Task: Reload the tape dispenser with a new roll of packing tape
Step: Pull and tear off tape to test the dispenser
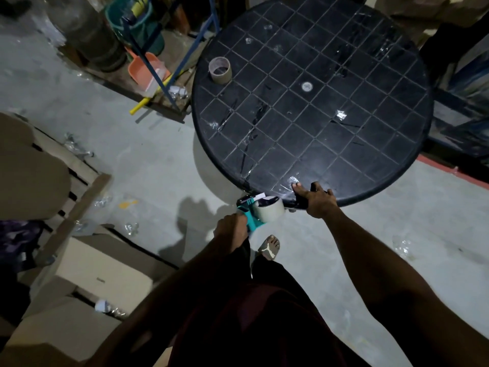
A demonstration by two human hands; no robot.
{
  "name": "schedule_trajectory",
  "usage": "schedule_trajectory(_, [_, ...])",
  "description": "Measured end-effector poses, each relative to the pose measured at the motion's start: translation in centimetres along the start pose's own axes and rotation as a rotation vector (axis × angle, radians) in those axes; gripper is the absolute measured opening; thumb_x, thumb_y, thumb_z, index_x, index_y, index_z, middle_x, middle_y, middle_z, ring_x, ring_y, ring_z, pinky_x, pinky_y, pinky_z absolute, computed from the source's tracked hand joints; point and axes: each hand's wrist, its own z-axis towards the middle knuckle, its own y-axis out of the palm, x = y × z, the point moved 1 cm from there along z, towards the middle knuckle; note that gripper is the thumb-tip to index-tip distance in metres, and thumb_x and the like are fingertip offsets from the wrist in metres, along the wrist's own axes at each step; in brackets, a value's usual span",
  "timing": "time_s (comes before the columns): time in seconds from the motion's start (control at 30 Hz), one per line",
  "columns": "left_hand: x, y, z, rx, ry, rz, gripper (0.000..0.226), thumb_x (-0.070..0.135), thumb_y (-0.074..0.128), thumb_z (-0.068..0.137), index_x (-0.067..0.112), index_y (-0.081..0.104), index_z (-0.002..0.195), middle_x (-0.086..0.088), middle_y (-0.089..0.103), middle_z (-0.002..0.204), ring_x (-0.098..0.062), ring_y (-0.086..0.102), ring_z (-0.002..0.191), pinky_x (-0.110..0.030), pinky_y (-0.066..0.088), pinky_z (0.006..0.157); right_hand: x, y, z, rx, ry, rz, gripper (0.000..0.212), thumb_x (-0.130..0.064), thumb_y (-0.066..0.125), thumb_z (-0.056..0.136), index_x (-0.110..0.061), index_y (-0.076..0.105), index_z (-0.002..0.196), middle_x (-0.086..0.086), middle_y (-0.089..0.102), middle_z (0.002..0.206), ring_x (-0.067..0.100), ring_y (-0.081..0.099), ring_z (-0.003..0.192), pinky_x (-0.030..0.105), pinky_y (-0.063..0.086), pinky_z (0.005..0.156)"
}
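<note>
We see one teal dispenser (250, 217) held just off the near edge of the round black table (370, 128), over the grey floor (164, 160). Our left hand (230, 227) has its grip curled round the dispenser's handle. One roll of tape (272, 210) sits on the dispenser, pale and full, with a white scrap showing at the dispenser's head just above it. Our right hand (316, 201) is at the table's near rim, right beside the roll; its fingers are spread loosely, the forefinger tip touching the tabletop by a shiny patch of stuck tape, and something dark lies under the palm, but we cannot tell whether the grip holds it. One empty cardboard core (220, 70) stands upright on the far left of the table, well apart from both hands. The tabletop has a grid pattern, one small round cap at its middle, and several scraps of clear tape stuck here and there. On the floor to the left lie cardboard boxes (87, 263) and crumpled bits of clear plastic. Beyond the table stand one green bucket (132, 19) and one orange scoop (144, 68) by a blue frame. One foot in a sandal (269, 247) shows below the dispenser.
</note>
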Motion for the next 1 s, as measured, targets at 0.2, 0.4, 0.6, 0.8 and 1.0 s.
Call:
schedule_trajectory(0.2, [0.1, -0.6, 0.1, 0.143, 0.035, 0.035, 0.035, 0.032, 0.080, 0.070, 0.011, 0.064, 0.093, -0.013, 0.073, 0.080, -0.036, 0.072, 0.076, -0.036, 0.056, 0.066, -0.6, 0.3, -0.4, -0.036, -0.018, 0.006, 0.098, -0.031, 0.066, 0.090, -0.046, -0.002, 0.159, -0.004, 0.013, 0.170, 0.032, 0.009, 0.155, 0.063, 0.019, 0.118])
schedule_trajectory(0.4, [-0.3, -2.8, 0.8, 0.169, -0.033, -0.261, 0.052, 0.048, 0.055, 0.074, 0.012, 0.061, 0.110, -0.014, 0.071, 0.108, -0.036, 0.066, 0.103, -0.038, 0.052, 0.086, -1.3, -0.3, -0.3, -0.076, -0.007, 0.042, 0.103, -0.030, 0.071, 0.086, -0.043, 0.001, 0.160, -0.015, 0.009, 0.170, 0.033, 0.011, 0.154, 0.065, 0.016, 0.118])
schedule_trajectory(0.6, [0.2, -5.7, 2.0, 0.096, 0.022, -0.400, 0.034, 0.039, 0.059, 0.079, 0.017, 0.065, 0.104, -0.008, 0.071, 0.108, -0.035, 0.067, 0.100, -0.037, 0.053, 0.084, -2.8, -0.6, -0.5, 0.132, -0.006, 0.272, 0.093, -0.018, 0.076, 0.078, -0.036, 0.027, 0.156, 0.009, 0.047, 0.153, 0.031, 0.038, 0.141, 0.054, 0.035, 0.113])
schedule_trajectory(0.8, [1.7, -9.3, 2.4, 0.180, 0.101, -0.418, 0.040, 0.024, 0.067, 0.089, 0.005, 0.057, 0.124, -0.017, 0.065, 0.123, -0.038, 0.062, 0.112, -0.042, 0.050, 0.094, -5.0, -7.2, -2.0, 0.409, -0.175, 0.821, 0.101, -0.009, 0.075, 0.072, -0.037, 0.030, 0.157, 0.008, 0.040, 0.160, 0.030, 0.040, 0.144, 0.050, 0.038, 0.117])
schedule_trajectory(1.0, [3.6, -13.6, 2.6, 0.281, 0.195, -0.455, 0.041, 0.021, 0.070, 0.088, 0.004, 0.057, 0.123, -0.018, 0.066, 0.121, -0.037, 0.064, 0.107, -0.044, 0.054, 0.090, -4.9, -13.0, -3.2, 0.556, -0.267, 0.913, 0.091, 0.000, 0.081, 0.067, -0.027, 0.049, 0.148, -0.002, 0.056, 0.147, 0.020, 0.054, 0.132, 0.044, 0.049, 0.109])
